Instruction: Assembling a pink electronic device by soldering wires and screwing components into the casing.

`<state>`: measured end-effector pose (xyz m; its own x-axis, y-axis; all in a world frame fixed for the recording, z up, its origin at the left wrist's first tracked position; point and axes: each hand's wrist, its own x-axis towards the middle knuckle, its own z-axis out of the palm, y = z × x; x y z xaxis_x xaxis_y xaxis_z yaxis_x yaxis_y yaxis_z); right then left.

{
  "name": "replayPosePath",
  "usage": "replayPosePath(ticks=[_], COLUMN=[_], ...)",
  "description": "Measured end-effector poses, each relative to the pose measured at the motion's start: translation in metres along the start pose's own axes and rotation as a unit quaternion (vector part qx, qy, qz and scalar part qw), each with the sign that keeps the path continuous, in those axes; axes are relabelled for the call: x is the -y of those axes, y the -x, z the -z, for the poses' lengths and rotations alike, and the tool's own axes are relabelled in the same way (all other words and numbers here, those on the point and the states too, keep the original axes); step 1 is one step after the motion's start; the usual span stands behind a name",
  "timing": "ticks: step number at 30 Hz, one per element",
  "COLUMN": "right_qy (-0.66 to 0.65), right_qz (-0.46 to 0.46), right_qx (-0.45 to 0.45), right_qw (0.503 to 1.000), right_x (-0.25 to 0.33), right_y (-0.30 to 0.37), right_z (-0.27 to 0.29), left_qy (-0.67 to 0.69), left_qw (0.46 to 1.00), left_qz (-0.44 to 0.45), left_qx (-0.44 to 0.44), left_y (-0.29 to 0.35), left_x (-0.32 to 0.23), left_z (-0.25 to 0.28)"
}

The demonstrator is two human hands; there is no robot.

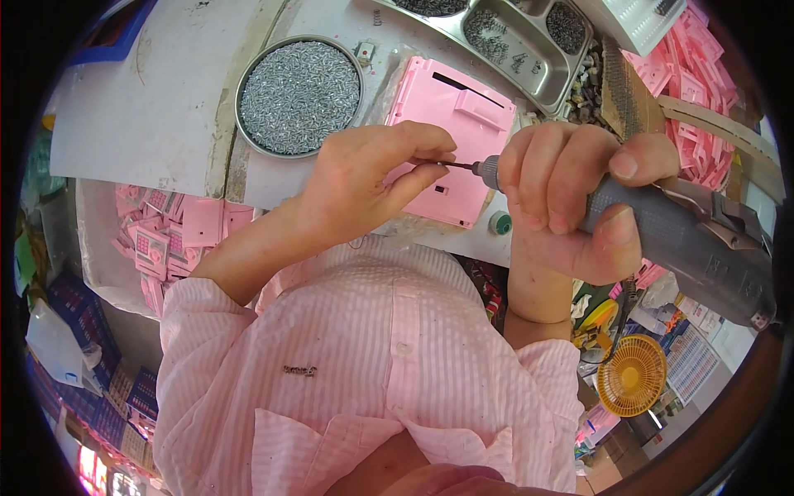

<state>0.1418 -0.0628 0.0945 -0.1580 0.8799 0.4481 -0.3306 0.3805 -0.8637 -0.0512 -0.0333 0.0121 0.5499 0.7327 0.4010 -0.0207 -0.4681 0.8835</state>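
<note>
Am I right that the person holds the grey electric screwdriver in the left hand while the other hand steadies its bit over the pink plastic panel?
Not quite: the head view shows the grey electric screwdriver in the right hand. The left hand steadies the bit over the pink plastic panel.

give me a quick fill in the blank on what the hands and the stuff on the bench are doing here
1. The right hand holds a grey electric ____.
2. The left hand pinches the driver's bit over a ____ plastic panel.
3. The round tin is full of small metal ____.
4. A small yellow ____ sits at lower right.

Missing words: screwdriver; pink; screws; fan
</note>
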Motion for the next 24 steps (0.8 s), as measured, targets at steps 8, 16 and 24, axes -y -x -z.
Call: replayPosePath(ticks=[8, 16, 24], right_qy=[-0.013, -0.030, -0.034], right_qz=[-0.007, 0.023, 0.024], right_qx=[-0.014, -0.024, -0.004], right_qw=[1.000, 0.999, 0.999], right_x=[-0.012, -0.025, -0.025], right_y=[-0.007, -0.013, -0.014], right_z=[-0.010, -0.002, 0.005], left_qy=[-0.163, -0.468, -0.309], left_qw=[0.982, 0.884, 0.946], left_qz=[-0.069, 0.016, 0.016], left_qx=[-0.064, 0.009, 0.096], left_y=[0.006, 0.003, -0.005], left_x=[0.009, 0.052, 0.054], left_z=[0.009, 0.090, 0.080])
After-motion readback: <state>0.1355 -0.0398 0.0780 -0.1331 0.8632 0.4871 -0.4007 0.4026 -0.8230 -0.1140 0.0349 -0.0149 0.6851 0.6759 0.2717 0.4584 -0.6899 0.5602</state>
